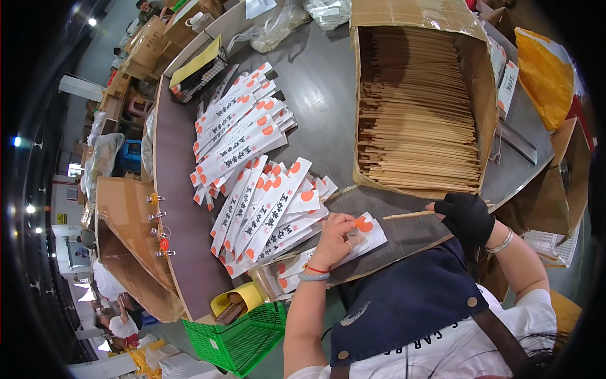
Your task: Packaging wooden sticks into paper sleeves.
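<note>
My left hand (pixel 336 242) pinches a white paper chopstick sleeve (pixel 377 235) with orange dots, low over the table's near edge. In my right hand (pixel 466 218), which wears a black fingerless glove, is a pair of wooden chopsticks (pixel 410 215). Their tips point left toward the sleeve's end, a small gap apart from it. More sleeves lie beneath my left wrist. Left of my left hand, printed sleeves (pixel 265 211) are heaped loosely, and a second pile (pixel 237 142) lies beyond them. Just past my right hand stands an open carton (pixel 410 12) full of loose wooden chopsticks (pixel 416 114).
A wire basket (pixel 201 72) sits at the table's far left corner, with plastic bags (pixel 278 28) at the back. A yellow box (pixel 243 298) and green crate (pixel 237 341) are at lower left. Cardboard boxes (pixel 136 243) and an orange-yellow bag (pixel 544 76) flank the table.
</note>
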